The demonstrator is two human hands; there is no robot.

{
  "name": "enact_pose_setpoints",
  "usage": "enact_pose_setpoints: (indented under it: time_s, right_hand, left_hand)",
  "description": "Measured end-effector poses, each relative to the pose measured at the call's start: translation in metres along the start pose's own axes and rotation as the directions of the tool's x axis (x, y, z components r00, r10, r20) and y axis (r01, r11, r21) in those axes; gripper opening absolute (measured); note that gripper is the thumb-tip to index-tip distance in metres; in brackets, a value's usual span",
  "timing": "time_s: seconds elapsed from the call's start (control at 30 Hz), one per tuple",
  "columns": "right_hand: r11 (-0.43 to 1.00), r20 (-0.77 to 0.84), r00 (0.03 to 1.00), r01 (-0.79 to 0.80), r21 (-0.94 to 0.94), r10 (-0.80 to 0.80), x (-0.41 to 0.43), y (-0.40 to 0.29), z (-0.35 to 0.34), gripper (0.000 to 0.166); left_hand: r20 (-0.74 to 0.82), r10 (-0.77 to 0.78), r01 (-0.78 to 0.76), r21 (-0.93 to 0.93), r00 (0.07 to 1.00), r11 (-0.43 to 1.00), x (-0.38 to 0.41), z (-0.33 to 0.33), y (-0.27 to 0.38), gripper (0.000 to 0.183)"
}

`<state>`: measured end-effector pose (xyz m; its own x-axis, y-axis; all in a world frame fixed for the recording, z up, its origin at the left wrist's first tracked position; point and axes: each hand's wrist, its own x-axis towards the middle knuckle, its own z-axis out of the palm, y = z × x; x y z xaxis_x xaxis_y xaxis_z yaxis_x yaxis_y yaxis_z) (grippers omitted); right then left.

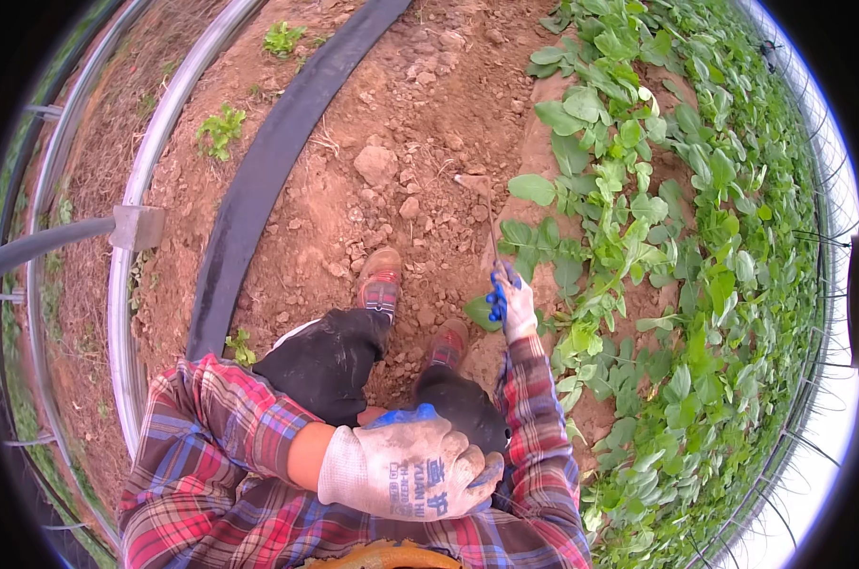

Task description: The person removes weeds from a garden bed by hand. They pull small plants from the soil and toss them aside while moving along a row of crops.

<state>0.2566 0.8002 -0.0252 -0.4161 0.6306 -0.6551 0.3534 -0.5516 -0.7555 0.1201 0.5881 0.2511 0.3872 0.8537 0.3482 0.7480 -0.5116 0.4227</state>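
My right hand [511,300], in a white glove with blue-coated fingers, grips a small hand hoe [492,226] by its handle. The hoe's thin shaft points away from me, and its rusty triangular blade [474,184] is at the bare soil beside the leafy crop row [600,213]. A broad green leaf [481,311] shows just left of that hand. Close to my body, over my dark-trousered knee, is my left hand [419,466] in a soiled white glove bearing print. Its fingers curl inward, and its palm is hidden.
Reddish soil with clods [377,166] lies around my shoes [380,281]. A flat black hose [266,171] runs along the left, with small weeds [222,131] near it. Metal rails [141,171] curve beyond, joined by a bracket [136,227]. Dense leafy plants [728,341] cover the right.
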Motion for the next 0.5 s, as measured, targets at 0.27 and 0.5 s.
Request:
enact_pose_setpoints:
  time_s: [0.27,0.5]
  right_hand:
    - [0.291,-0.155,0.92,-0.047,-0.955,-0.36,0.149,-0.054,0.037,0.035]
    - [0.341,-0.174,0.947,-0.074,-0.937,-0.27,0.162,-0.039,0.056,0.046]
  left_hand:
    - [0.057,-0.15,0.152,-0.035,0.987,0.988,-0.005,-0.01,-0.017,0.038]
    - [0.093,-0.186,0.189,-0.022,0.978,0.982,-0.004,-0.01,-0.022,0.037]
